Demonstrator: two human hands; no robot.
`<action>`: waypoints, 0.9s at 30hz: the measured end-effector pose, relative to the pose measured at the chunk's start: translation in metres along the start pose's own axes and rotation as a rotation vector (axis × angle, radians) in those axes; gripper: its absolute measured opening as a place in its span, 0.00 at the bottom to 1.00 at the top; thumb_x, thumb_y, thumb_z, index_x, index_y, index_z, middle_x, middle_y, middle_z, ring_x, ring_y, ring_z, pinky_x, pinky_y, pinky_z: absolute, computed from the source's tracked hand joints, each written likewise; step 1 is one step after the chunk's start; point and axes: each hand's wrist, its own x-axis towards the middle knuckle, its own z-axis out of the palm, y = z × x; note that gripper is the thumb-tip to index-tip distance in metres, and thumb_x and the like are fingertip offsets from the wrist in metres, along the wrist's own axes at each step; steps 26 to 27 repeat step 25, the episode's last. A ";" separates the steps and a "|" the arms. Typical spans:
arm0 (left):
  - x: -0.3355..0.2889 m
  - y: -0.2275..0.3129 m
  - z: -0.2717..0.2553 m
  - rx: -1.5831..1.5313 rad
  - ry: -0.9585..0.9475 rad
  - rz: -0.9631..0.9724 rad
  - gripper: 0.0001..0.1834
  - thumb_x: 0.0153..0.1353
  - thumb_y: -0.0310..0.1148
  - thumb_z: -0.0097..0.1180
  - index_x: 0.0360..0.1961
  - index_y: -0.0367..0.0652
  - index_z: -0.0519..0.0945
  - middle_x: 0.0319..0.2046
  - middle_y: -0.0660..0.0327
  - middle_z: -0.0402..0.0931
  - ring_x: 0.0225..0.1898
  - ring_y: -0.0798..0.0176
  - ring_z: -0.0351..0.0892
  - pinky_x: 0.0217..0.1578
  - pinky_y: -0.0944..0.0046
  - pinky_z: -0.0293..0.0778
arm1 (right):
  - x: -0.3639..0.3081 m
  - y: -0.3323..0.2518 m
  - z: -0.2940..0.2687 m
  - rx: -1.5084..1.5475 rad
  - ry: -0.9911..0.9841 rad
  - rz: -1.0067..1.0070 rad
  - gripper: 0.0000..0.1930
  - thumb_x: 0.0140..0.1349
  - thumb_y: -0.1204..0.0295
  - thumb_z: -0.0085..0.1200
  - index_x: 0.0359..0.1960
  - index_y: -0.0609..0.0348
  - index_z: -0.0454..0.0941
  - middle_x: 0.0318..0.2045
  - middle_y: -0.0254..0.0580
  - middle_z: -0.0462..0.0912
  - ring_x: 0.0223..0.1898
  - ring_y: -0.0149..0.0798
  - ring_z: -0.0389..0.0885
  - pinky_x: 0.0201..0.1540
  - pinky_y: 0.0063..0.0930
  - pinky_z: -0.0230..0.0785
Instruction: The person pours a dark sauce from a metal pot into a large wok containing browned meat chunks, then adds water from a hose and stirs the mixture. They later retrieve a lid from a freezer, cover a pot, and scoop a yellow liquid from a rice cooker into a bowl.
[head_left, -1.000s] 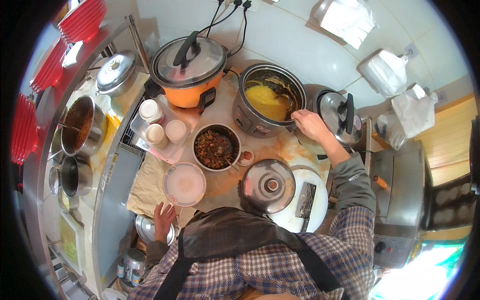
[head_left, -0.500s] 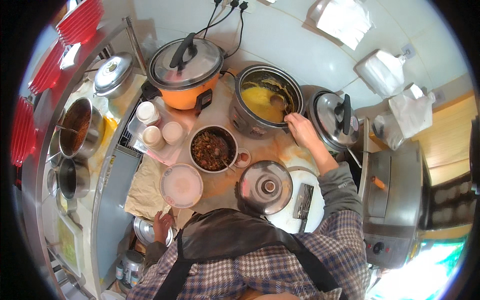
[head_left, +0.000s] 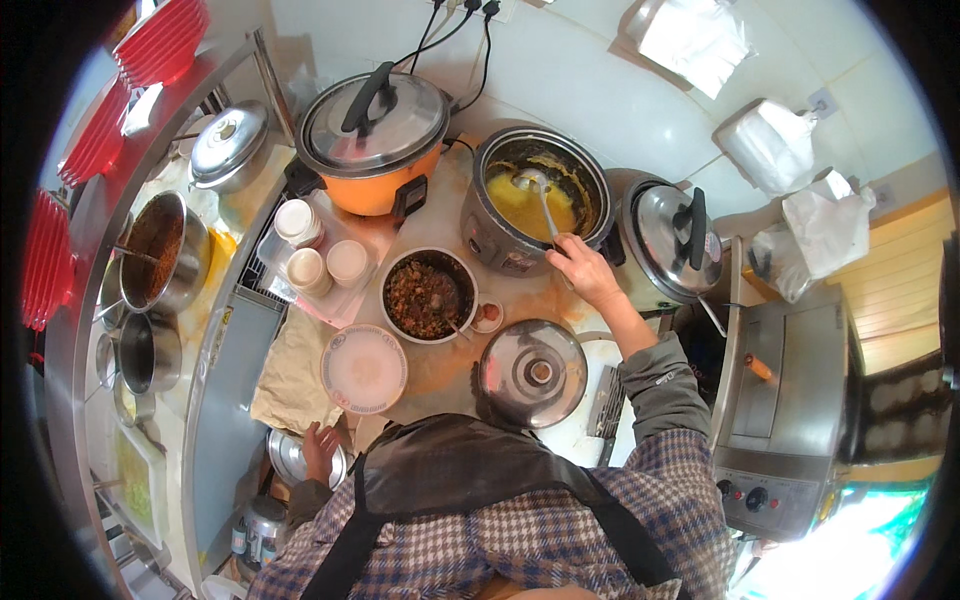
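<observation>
My right hand (head_left: pixel 584 270) is closed round the handle of a metal ladle (head_left: pixel 547 208). The ladle's bowl is over the yellow soup (head_left: pixel 518 206) inside a dark, deep electric pot (head_left: pixel 480 215). My left hand (head_left: pixel 320 452) hangs low at the counter's near edge, fingers apart and holding nothing that I can see. Beside it is a round silver lid (head_left: pixel 288 458), partly covered by the hand. A pale plate (head_left: pixel 364 369) lies just above that hand. A pot of dark chopped food (head_left: pixel 428 295) with a spoon in it stands between the plate and the soup.
An orange cooker (head_left: pixel 372 190) stands at the back, a lidded cooker (head_left: pixel 660 235) right of the soup. Nearer lie a steel lid (head_left: pixel 533 374) and a knife (head_left: pixel 606 410) on a white board (head_left: pixel 622 440). Paper cups (head_left: pixel 347 262) stand left; a steel appliance (head_left: pixel 780 400) is at right.
My right hand has moved left and slightly nearer me. The ladle's bowl, low in the soup before, now shows at the surface toward the pot's far side. My left hand has barely moved.
</observation>
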 end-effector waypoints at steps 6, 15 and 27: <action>0.016 0.070 0.055 0.037 0.068 0.659 0.11 0.65 0.30 0.54 0.47 0.42 0.74 0.35 0.63 0.73 0.33 0.68 0.74 0.34 0.66 0.77 | 0.013 0.007 0.014 0.120 -0.120 0.214 0.15 0.63 0.73 0.48 0.51 0.53 0.74 0.51 0.51 0.74 0.54 0.52 0.73 0.53 0.39 0.70; 0.020 0.124 0.314 0.976 -0.478 0.924 0.18 0.62 0.27 0.52 0.52 0.33 0.73 0.43 0.45 0.80 0.45 0.52 0.82 0.45 0.57 0.77 | -0.016 -0.079 -0.010 0.309 0.425 0.431 0.26 0.50 0.88 0.46 0.54 0.60 0.74 0.50 0.50 0.78 0.54 0.54 0.74 0.60 0.42 0.64; 0.108 0.113 0.375 1.359 -0.385 0.417 0.19 0.54 0.27 0.55 0.48 0.33 0.77 0.41 0.39 0.80 0.44 0.43 0.83 0.48 0.45 0.75 | -0.174 -0.214 0.045 0.641 0.113 1.039 0.21 0.54 0.85 0.49 0.51 0.56 0.77 0.50 0.51 0.79 0.56 0.53 0.74 0.63 0.42 0.62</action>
